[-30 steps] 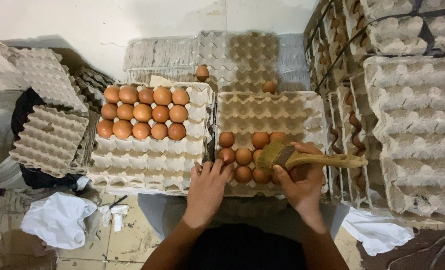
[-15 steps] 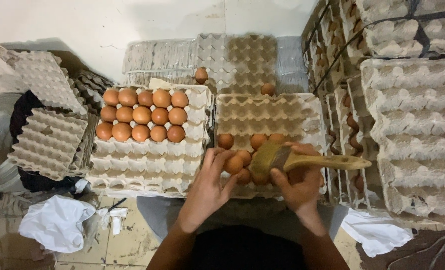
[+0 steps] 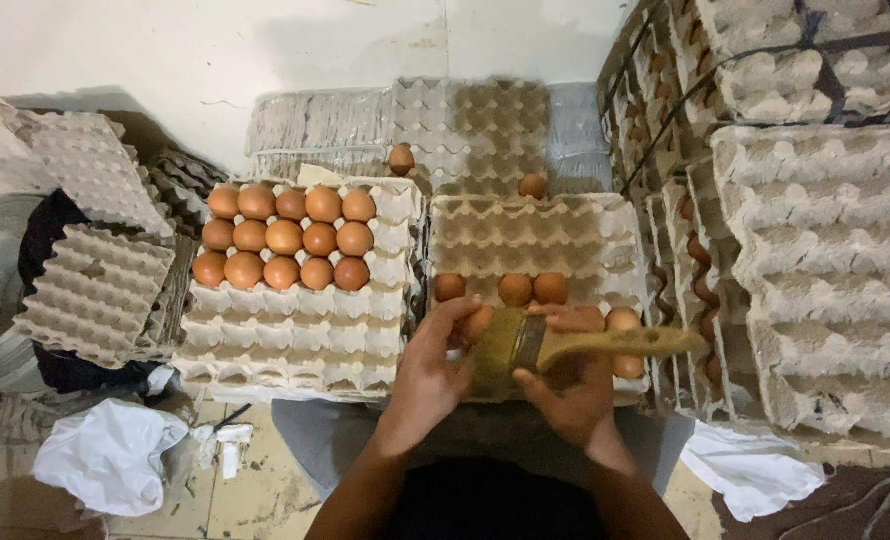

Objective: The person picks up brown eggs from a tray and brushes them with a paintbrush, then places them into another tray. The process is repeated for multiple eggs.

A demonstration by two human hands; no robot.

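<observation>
The left hand (image 3: 427, 372) pinches an egg (image 3: 477, 322) while the right hand (image 3: 570, 385) grips a brush (image 3: 555, 345) against it; light strokes over the tray (image 3: 525, 232) beyond seem wisest.

An egg (image 3: 477, 322) is held in the left fingers (image 3: 457, 318), and a brush (image 3: 555, 345) is gripped by the right fingers (image 3: 555, 385), just right of the egg. Both are held over the right tray (image 3: 535, 235), in which more eggs (image 3: 515, 289) are set just beyond the fingers. A left tray (image 3: 295, 335) lies left of the fingers, its far rows filled. Tray stacks (image 3: 825, 260) stand to the right.
</observation>
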